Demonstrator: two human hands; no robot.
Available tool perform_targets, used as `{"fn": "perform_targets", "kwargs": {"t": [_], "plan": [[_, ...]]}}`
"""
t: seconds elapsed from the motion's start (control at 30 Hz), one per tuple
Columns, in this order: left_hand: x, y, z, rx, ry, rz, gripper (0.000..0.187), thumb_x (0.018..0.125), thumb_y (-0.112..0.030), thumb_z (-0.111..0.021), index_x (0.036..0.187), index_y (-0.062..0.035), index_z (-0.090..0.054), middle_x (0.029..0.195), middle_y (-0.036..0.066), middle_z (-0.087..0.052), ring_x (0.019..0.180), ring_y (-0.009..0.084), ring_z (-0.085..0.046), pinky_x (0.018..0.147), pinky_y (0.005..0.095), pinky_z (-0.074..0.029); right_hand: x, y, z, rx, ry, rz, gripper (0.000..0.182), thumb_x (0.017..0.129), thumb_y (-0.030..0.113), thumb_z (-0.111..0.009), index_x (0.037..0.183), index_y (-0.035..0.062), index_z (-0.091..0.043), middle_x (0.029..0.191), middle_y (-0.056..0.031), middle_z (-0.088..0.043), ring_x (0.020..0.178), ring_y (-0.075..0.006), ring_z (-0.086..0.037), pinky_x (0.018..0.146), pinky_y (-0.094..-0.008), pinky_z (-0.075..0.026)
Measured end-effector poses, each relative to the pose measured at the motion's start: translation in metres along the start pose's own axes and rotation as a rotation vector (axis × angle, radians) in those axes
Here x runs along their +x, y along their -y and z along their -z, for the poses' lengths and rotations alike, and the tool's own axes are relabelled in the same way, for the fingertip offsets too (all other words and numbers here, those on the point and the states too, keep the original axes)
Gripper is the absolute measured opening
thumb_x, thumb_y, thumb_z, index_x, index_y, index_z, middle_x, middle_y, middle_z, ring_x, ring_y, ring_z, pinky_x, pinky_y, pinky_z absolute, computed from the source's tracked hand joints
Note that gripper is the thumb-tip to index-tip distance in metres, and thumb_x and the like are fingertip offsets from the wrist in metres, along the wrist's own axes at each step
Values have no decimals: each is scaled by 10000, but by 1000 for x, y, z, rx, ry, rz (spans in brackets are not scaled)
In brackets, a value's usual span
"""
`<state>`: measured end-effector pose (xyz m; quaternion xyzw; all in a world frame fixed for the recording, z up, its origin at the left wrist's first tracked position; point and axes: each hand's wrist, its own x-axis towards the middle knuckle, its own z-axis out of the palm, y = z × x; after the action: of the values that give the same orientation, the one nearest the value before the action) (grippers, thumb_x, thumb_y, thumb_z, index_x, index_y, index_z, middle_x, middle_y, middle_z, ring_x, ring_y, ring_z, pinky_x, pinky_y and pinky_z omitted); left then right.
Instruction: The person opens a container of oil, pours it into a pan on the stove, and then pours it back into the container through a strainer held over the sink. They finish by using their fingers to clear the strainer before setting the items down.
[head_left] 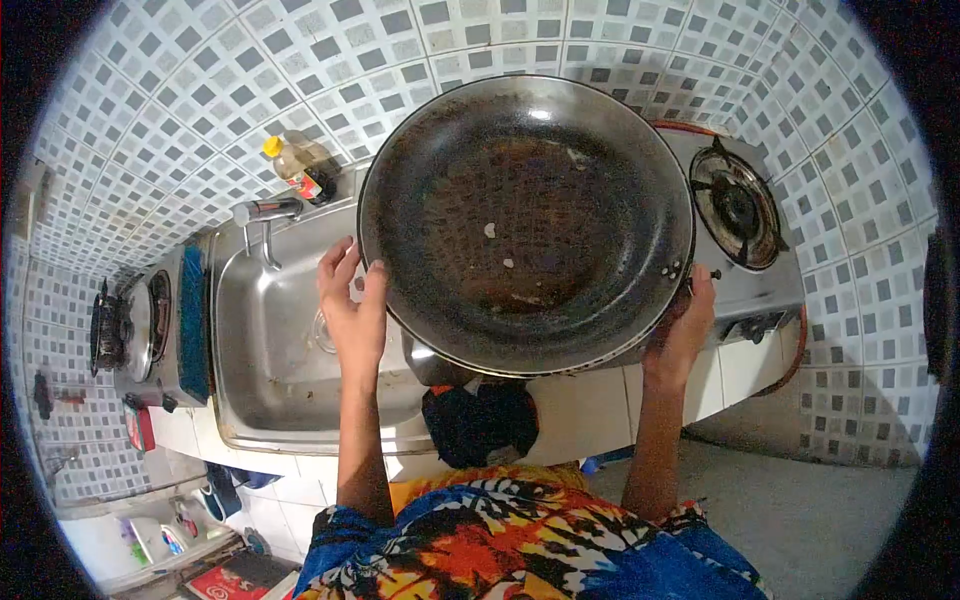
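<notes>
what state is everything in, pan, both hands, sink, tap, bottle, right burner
Pan: held up, inside facing the camera, browned in the middle, a few pale specks
Right hand: closed on the pan's right side
Left hand: open, next to the pan; contact unclear
Sink: small brown bits inside
Tap: no flow visible
Bottle: standing, capped
Right burner: no flame visible

A large, round, dark pan (550, 220) is filling the upper centre of the frame, being held up with its open side facing the camera. Its broad base is showing a worn, rusty-brown patch marked with a faint grid, and a few small pale spots are dotting it around the middle. A bright glint is shining on the top inner wall, while metal rivets are sitting near the lower-right rim.
</notes>
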<state>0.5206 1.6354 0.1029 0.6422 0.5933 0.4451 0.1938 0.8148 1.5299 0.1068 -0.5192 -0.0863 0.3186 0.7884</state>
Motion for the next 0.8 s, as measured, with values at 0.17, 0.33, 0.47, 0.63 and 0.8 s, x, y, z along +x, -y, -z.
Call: {"fn": "perform_targets", "kwargs": {"t": [0.17, 0.33, 0.47, 0.63, 0.8], "plan": [[1, 4, 0, -37, 8, -14, 378, 780, -139, -631, 1102, 59, -637, 1299, 153, -489, 1220, 290, -422, 1003, 370, -345, -2, 6, -20, -100, 0, 39, 281, 898, 245, -562, 1055, 13, -582, 955, -43, -617, 858, -159, -565, 815, -319, -447], [-2, 4, -2, -70, -14, -53, 356, 780, -84, -598, 1091, 85, -631, 1392, 160, -402, 1293, 304, -365, 1030, 485, -339, -3, 2, -18, -221, 42, 121, 284, 814, 76, -622, 1083, 1, -570, 979, -56, -612, 854, -164, -569, 779, -295, -462], [-6, 2, -3, -137, -30, -57, 355, 774, -66, -596, 1095, 81, -631, 1414, 160, -377, 1336, 308, -317, 1059, 500, -307, -1, -5, -12, -100, 24, 90, 402, 736, -7, -583, 1137, -11, -549, 993, -71, -609, 845, -183, -585, 784, -300, -475], [-9, 6, 1, -131, -38, -55, 351, 767, -49, -607, 1108, 22, -654, 1443, 160, -346, 1347, 309, -302, 1078, 444, -274, -5, -4, -19, -62, -27, 50, 471, 702, -33, -566, 1172, -11, -545, 1004, -84, -611, 849, -195, -596, 795, -309, -484], [-9, 11, 8, -115, -69, -70, 354, 762, -40, -607, 1108, 6, -662, 1455, 160, -336, 1346, 308, -303, 1089, 420, -240, -6, -12, -22, -105, 1, 95, 464, 680, 36, -582, 1135, -25, -520, 975, -101, -600, 834, -219, -595, 784, -345, -485]]}}
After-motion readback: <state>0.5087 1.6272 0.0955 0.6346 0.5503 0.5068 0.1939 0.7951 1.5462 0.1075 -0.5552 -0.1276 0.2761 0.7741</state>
